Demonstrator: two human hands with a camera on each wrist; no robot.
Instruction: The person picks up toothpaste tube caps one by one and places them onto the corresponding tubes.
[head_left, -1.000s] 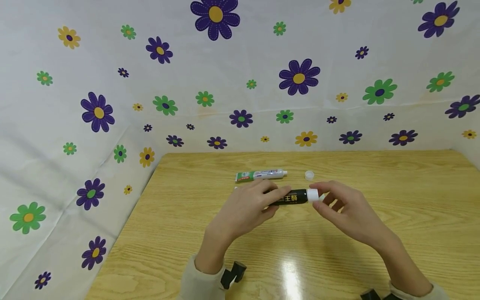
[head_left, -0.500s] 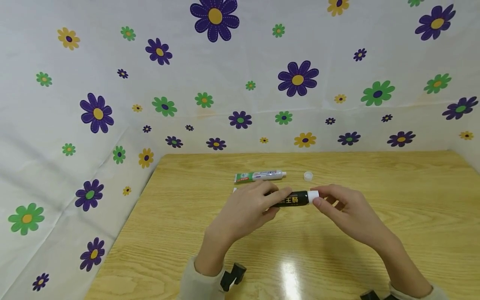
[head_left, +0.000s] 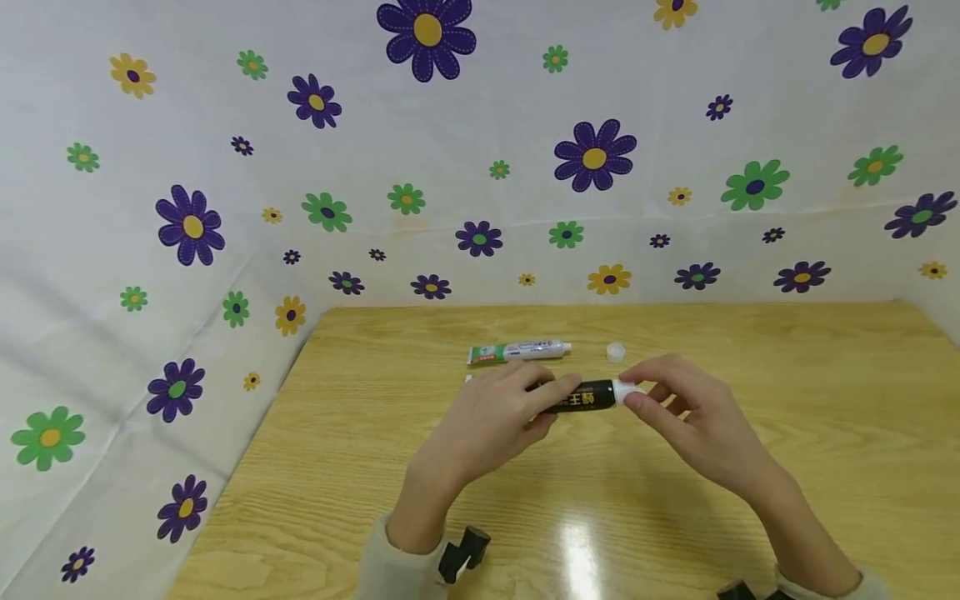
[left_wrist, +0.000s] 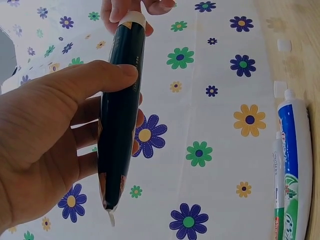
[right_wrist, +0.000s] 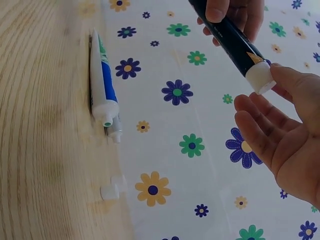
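Observation:
My left hand [head_left: 491, 412] grips a black toothpaste tube [head_left: 588, 396] with gold lettering, holding it level above the table. In the left wrist view the thumb lies across the front of the tube [left_wrist: 120, 115] and the fingers curl behind it. A white cap [right_wrist: 260, 78] sits at the tube's right end. The thumb and index finger of my right hand [head_left: 693, 417] are at this cap, pinching it from its sides. The other right fingers are bent and apart from the cap in the right wrist view.
Behind the hands, a green-and-white toothpaste tube [head_left: 517, 352] lies uncapped on the wooden table [head_left: 360, 417]. A larger blue, green and white tube [left_wrist: 296, 165] lies beside it, mostly hidden by my left hand in the head view. Loose white caps [head_left: 615, 352] [right_wrist: 110, 192] lie near the nozzles.
The right fingers have closed in on the cap, then shifted slightly around it. The left hand and the black tube have stayed nearly in place.

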